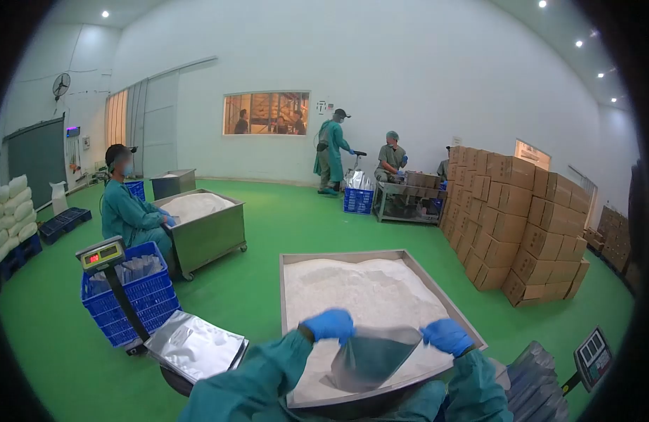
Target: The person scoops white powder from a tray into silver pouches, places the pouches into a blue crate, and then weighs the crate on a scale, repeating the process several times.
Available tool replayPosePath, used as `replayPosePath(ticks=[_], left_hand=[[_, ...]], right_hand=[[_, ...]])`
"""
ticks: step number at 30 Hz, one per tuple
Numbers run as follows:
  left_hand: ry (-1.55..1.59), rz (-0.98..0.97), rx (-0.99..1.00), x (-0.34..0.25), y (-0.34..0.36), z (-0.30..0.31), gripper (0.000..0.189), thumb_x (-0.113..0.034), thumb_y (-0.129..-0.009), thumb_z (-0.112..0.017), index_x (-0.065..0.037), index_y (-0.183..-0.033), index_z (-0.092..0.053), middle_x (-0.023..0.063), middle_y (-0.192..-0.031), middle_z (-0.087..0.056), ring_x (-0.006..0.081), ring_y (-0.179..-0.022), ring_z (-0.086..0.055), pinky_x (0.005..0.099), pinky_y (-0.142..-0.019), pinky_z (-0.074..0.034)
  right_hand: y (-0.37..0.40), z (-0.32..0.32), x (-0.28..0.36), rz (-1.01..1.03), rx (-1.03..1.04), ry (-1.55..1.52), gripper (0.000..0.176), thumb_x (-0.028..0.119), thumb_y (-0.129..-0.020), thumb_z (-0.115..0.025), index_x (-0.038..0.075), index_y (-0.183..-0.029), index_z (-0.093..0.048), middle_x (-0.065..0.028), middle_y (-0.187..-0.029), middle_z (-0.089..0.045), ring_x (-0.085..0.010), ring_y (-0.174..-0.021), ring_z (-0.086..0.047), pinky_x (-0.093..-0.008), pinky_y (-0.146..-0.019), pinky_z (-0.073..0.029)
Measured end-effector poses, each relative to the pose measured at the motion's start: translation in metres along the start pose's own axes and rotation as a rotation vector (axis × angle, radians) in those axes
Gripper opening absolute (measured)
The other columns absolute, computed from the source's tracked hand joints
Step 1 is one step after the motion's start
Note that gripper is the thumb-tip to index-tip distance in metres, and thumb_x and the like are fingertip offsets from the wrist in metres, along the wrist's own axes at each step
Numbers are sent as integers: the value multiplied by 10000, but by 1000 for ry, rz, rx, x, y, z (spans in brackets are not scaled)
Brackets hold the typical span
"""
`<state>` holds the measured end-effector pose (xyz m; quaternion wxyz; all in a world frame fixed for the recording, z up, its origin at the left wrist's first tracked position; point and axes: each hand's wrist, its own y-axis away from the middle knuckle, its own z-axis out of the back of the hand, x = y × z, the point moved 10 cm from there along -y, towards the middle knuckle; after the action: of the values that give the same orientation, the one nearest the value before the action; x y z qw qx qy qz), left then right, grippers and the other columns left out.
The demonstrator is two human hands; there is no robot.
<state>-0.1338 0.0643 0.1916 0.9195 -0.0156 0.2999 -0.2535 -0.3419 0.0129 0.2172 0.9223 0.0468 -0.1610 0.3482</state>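
My left hand, in a blue glove, pinches one top corner of a silver-grey foil bag. The opposite corner is gripped by my gloved right hand. Between them the bag's mouth is spread wide and its lower end hangs down, slightly blurred. It is held over a large metal bin of white powder, near the side closest to me. To the left of my forearm lies a stack of flat silver foil bags.
A scale display rises beside a blue crate of bags at left; another scale display and filled-looking foil bags are at right. A co-worker sits by a second powder bin. Stacked cartons stand back right.
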Motion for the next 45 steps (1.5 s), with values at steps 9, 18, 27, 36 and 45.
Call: replayPosePath(ticks=[9, 18, 27, 36, 45], left_hand=[[-224, 376, -457, 43, -55, 106, 469, -465, -714, -555, -3, -731, -630, 230, -785, -594, 378, -765, -569, 429, -694, -438], [1128, 270, -1204, 262, 96, -5, 527, -407, -935, -289, -2, -1257, -390, 114, -1225, -459, 200, -1083, -453, 327, -910, -373], [1016, 118, -588, 105, -94, -96, 569, -413, -940, -267, -33, -1361, -224, 71, -1411, -238, 190, -1244, -311, 313, -1031, -233], [1111, 75, -258, -17, -121, -114, 461, -443, -901, -368, -86, -1180, -458, 166, -743, -633, 105, -322, -405, 203, -329, -321], [907, 336, -310, 44, -140, -157, 350, -358, -877, -466, -140, -603, -453, 7, -461, -425, 73, -326, -316, 210, -309, -222]], right_hand=[[-95, -41, 78, 273, 94, -2, 385, 382, -795, -558, 9, -797, -651, -212, -724, -607, -352, -668, -588, -391, -655, -464], [-166, -27, 142, 281, -112, 105, 270, 233, -720, -509, -19, -740, -607, -228, -750, -592, -380, -728, -578, -449, -679, -466], [-22, 135, 65, -25, -274, 243, 280, 236, -692, -505, -6, -658, -641, -165, -630, -612, -296, -613, -606, -393, -598, -473], [271, 266, 58, -544, -600, 290, 312, 262, -757, -529, -39, -732, -606, -148, -656, -593, -267, -591, -570, -353, -587, -463], [554, 237, -134, -1113, -331, 357, 202, 233, -740, -625, 62, -847, -627, -70, -813, -590, -173, -749, -556, -288, -658, -454]])
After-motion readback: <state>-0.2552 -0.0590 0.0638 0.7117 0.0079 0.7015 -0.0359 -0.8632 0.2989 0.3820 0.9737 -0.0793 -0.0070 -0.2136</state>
